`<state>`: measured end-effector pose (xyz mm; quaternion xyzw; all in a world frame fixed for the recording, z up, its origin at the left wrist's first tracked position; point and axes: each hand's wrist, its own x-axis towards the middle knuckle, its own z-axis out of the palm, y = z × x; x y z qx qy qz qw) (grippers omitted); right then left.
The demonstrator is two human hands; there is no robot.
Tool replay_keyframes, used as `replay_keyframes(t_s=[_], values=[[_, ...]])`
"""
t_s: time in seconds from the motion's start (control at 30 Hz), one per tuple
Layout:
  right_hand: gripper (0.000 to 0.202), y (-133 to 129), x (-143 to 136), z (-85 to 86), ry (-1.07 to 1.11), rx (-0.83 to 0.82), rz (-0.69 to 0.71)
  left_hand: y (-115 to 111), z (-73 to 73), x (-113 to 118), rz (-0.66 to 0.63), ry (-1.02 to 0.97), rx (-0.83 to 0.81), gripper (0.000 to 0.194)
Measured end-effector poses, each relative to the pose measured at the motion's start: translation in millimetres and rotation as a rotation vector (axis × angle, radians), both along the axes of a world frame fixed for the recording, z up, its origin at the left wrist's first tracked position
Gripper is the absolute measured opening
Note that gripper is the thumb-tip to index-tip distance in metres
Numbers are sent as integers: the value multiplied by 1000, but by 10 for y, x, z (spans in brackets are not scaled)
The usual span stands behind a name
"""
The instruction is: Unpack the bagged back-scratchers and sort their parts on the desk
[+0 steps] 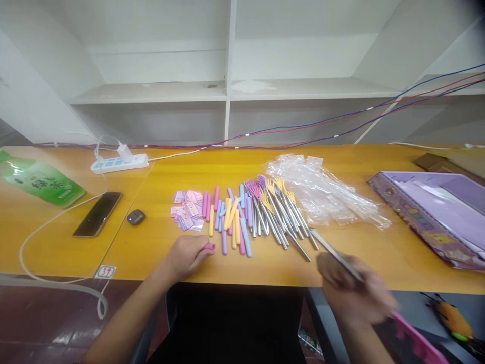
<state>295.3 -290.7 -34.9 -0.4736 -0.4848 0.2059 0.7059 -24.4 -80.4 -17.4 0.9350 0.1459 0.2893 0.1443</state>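
Observation:
My left hand [188, 257] is closed round a pink tube [209, 246], whose open end shows at the thumb. My right hand [356, 290], blurred, is wrapped round a metal rod [337, 255]; a pink piece [415, 338] shows below that hand, its link to the rod unclear. Between the hands lie several pink, purple, blue and yellow tubes [235, 225]. Beside them is a pile of metal rods [278, 220] with coloured claw-shaped heads. Small pink printed cards [188, 208] lie left of the tubes.
Clear plastic bags [326, 192] lie behind the rods. A purple box [428, 217] stands at the right. On the left are a phone [98, 214], a dark case [136, 217], a green pouch [41, 179] and a power strip [119, 163]. Cables run along the back.

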Motion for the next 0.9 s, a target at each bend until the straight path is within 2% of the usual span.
replay_keyframes(t_s=[0.1,0.17,0.27,0.37,0.47,0.57,0.63,0.7,0.8,0.9], values=[[51,390,-172,-172,0,-14,-6,-69,-57,63,-7,74,-3,44],[50,477,-228,-248,-37,-15,14,-75,-73,63,-16,106,-25,43],[49,429,-202,-313,-86,4,64,-53,-78,40,-12,126,-42,40],[47,372,-134,-339,-89,-47,107,-51,-66,42,-12,159,-77,37],[46,375,-109,-329,-94,-140,131,-76,-47,60,55,212,-197,29],[42,396,-128,-261,-147,-201,141,-84,-42,72,158,179,-349,17],[39,408,-142,-190,-188,-205,139,-68,-54,80,186,103,-353,24],[39,420,-145,-125,-224,-193,122,-44,-75,93,214,32,-290,32],[41,431,-135,-96,-250,-172,88,-15,-105,107,260,5,-251,44],[38,429,-144,-134,-81,-132,106,0,-103,103,292,17,-312,53]])
